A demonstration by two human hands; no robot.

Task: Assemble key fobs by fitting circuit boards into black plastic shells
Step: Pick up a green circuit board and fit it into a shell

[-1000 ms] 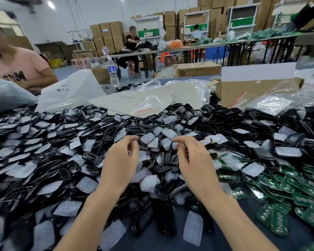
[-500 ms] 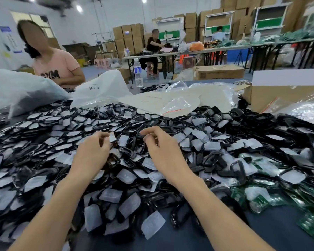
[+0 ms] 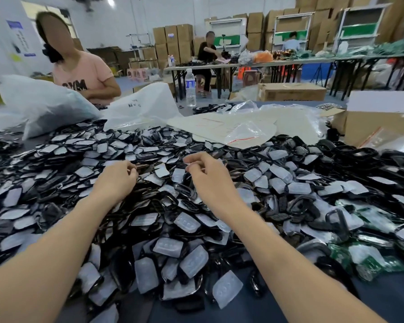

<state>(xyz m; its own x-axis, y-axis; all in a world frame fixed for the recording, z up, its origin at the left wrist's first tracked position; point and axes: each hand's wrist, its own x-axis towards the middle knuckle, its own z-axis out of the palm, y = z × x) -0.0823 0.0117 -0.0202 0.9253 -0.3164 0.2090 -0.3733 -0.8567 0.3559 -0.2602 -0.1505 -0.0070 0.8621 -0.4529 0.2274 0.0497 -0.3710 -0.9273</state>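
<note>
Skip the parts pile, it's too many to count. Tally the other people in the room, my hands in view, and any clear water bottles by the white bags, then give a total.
Other people: 3 (person in pink shirt, person in black top, person in light blue top)
Hands: 2 (left hand, right hand)
Bottles: 1 (water bottle)
Total: 6

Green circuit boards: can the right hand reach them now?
Probably yes: the green circuit boards lie partly exposed, right of the right hand and forearm, with only low black shells between.
</note>
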